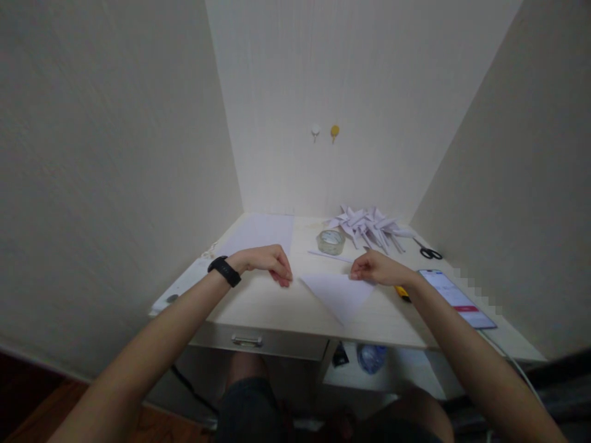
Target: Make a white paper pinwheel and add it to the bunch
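The right hand [375, 267] pinches the triangular paper [339, 296], long edge crosswise, apex toward the nearby desk [265, 311] front edge; left hand [271, 261] curled, apart, contents indeterminate.

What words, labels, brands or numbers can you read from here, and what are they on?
None can be read.
Phone at the desk's right: lit screen with text-like marks and a red bar, too blurred to read.
Tape roll: faint marks inside the ring, too blurred to read.
Triangular paper at the right hand: no writing visible.
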{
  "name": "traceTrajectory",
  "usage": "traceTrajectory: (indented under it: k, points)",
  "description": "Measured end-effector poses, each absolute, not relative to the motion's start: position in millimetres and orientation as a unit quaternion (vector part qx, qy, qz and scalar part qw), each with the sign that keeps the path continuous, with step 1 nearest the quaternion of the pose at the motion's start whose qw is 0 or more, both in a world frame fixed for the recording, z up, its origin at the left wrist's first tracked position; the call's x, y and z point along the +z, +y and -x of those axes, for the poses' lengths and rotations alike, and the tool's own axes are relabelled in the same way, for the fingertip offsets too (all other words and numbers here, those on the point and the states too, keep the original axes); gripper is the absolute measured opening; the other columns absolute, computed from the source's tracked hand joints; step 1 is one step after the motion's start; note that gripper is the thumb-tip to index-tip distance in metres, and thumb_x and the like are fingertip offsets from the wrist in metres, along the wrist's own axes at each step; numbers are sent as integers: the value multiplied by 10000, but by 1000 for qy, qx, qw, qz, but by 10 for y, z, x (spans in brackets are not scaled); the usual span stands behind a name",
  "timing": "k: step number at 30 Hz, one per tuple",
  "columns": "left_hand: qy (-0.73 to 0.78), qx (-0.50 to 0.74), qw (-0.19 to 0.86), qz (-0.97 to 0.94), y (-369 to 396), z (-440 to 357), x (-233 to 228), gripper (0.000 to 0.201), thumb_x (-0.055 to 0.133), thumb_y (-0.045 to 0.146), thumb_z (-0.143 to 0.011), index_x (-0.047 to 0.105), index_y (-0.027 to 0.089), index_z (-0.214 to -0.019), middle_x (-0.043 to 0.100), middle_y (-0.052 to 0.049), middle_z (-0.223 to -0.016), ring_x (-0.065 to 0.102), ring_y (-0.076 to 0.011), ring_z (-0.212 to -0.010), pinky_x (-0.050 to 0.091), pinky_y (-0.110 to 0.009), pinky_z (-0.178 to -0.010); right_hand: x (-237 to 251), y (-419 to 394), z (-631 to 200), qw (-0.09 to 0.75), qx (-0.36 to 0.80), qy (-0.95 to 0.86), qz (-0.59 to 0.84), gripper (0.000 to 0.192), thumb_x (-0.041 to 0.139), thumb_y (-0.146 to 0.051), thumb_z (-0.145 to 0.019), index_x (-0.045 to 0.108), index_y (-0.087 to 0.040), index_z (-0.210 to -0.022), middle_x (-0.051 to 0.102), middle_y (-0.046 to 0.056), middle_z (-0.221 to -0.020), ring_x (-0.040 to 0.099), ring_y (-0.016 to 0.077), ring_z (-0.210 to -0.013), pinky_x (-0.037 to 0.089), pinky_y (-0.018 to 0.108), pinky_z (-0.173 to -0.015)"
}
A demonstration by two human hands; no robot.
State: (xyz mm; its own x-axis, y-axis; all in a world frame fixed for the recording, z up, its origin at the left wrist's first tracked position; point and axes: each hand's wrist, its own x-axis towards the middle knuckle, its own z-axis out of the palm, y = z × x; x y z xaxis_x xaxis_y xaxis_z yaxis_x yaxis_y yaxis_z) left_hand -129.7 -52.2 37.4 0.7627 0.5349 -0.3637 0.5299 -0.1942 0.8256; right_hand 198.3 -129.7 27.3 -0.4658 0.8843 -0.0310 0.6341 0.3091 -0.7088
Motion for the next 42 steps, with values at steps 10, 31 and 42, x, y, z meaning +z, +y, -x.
traceTrajectory:
  k: [10, 31, 42]
  points:
    - [234, 166, 179, -941, -922, 822, 254, 933, 856, 456, -580, 518, 150, -1394, 520, -186, -1433, 500, -317, -1308, 369, -437, -1086, 33, -1172, -1908, 228, 355, -758, 497, 408, 695, -516, -711, 753, -114, -753, 634, 23, -603, 452, 109, -545, 323, 249, -520]
    - [159, 171, 85, -969, -1123, 637, -86, 601, 721, 414, -807, 561, 181, -1337, 609, -169, -1311, 596, -289, -1162, 452, -421, -993, -259, -1149, -1945, 344, 498, -618, 502, 482, 860, -547, -499, 724, -118, -673, 663, 36, -596, 512, 117, -537, 386, 265, -537]
    - [338, 191, 129, -913, -1025, 736, -113, 364, 360, 266, -992, 666, 156, -1155, 710, -128, -1149, 660, -259, -1057, 477, -363, -936, -347, -1254, -2090, 491, 274, -554, 614, 584, 580, -670, -781, 606, -172, -1085, 704, 124, -968, 692, 193, -687, 537, 310, -615]
